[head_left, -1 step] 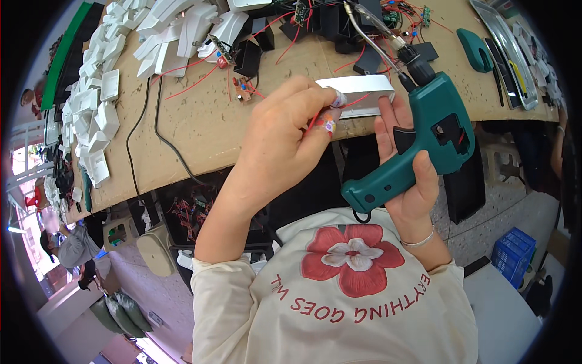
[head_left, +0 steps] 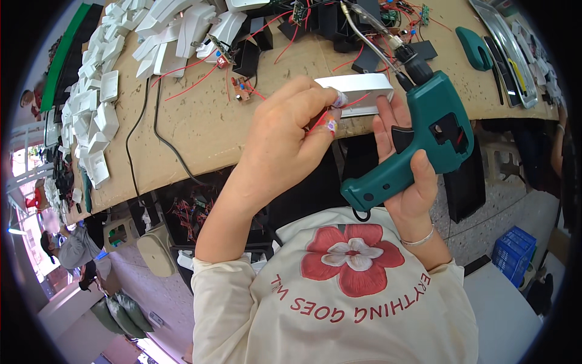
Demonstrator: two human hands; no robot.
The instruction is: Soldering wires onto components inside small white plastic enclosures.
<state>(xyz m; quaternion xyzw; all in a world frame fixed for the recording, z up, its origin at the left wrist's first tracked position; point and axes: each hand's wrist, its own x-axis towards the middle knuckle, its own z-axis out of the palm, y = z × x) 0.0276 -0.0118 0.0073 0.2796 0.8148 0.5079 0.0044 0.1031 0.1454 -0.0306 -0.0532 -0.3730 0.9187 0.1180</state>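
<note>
The left hand (head_left: 276, 136) pinches a red wire (head_left: 356, 102), likely soft and best held near its tip, by the white box (head_left: 354, 84) on the table (head_left: 200, 121), while the right hand (head_left: 413, 203) holds the green tool (head_left: 436, 102), likely heavy, around its handle (head_left: 373, 189), fingertips (head_left: 383, 104) maybe touching the box.

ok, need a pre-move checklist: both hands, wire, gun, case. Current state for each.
1. Left hand has the red wire: ok, pinched between thumb and finger.
2. Right hand supports the green soldering gun: ok, handle lies across the palm.
3. Trigger untouched: cannot tell, fingers lie close beside it.
4. Space around gun tip uncluttered: not ok, black boxes sit around there.
5. White case held firmly: cannot tell, right fingertips are at its end.
6. Tip cool: cannot tell.
</note>
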